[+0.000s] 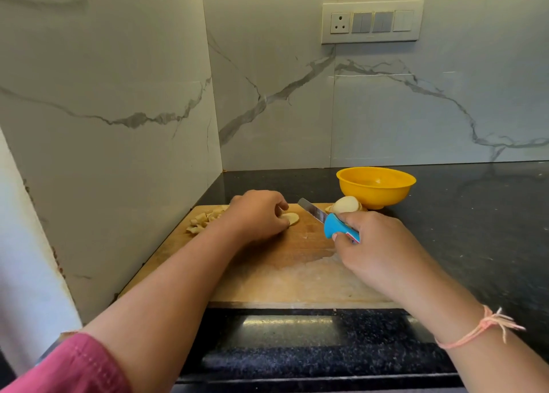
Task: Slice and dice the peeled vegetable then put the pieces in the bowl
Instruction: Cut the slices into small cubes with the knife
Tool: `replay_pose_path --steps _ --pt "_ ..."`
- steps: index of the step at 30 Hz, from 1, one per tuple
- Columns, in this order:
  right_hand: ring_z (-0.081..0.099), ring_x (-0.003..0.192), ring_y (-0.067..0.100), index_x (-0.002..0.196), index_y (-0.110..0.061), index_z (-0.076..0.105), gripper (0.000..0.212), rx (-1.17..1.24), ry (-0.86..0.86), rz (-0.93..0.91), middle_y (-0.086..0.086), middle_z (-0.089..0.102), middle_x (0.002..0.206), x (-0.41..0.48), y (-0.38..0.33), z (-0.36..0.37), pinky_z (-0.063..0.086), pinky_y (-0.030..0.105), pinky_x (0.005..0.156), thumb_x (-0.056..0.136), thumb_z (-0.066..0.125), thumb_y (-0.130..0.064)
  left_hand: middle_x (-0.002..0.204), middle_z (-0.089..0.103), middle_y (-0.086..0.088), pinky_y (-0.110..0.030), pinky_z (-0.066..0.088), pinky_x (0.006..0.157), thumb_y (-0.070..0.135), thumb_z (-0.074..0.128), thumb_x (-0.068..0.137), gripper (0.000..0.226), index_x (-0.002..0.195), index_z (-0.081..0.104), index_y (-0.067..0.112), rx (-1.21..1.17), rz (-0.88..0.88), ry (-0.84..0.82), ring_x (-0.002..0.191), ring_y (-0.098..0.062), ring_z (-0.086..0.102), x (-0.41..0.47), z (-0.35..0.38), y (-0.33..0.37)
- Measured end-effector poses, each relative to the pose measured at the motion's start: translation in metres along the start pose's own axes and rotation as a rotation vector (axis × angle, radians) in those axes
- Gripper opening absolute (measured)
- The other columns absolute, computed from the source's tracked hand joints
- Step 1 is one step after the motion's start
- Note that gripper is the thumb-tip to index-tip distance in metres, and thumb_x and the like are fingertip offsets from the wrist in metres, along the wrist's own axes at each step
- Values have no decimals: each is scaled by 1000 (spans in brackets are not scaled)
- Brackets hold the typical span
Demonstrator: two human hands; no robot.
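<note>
On my feed the left hand (258, 214) curls its fingers over a flat, pale, round slice (292, 218) and holds it down on the worn wooden cutting board (282, 271). The right hand (377, 247) is wrapped tight around the smooth blue plastic handle of the knife (325, 221), whose steel blade points toward that slice. Small cubed pieces (205, 219) are heaped at the board's far left corner, and the rounded, peeled vegetable (346, 205) lies at its far right, just in front of the glossy yellow bowl (375, 190) on the speckled black counter (475, 220).
</note>
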State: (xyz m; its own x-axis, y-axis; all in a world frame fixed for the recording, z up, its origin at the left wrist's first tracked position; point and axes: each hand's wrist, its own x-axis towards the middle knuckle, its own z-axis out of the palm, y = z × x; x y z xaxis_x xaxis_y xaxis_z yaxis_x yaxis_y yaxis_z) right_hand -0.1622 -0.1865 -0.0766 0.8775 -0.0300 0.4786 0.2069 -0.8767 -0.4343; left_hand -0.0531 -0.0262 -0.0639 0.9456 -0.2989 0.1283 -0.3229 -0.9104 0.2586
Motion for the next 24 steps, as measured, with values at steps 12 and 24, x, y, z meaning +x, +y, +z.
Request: replay_pose_path --steps 12,24 --pt "47 89 8 131 -19 51 35 -109 -69 47 -1 59 118 0 -8 4 38 18 72 98 45 -30 110 62 2 -33 55 86 25 68 86 27 112 61 27 -171 -95 -12 97 -16 59 -3 -6 6" --pt "48 86 10 136 -23 48 41 -110 -77 38 0 60 120 6 -5 -11 39 19 71 96 47 -30 116 63 6 -42 44 100 43 64 84 42 124 55 29 -40 -98 34 107 -16 56 -3 6 12"
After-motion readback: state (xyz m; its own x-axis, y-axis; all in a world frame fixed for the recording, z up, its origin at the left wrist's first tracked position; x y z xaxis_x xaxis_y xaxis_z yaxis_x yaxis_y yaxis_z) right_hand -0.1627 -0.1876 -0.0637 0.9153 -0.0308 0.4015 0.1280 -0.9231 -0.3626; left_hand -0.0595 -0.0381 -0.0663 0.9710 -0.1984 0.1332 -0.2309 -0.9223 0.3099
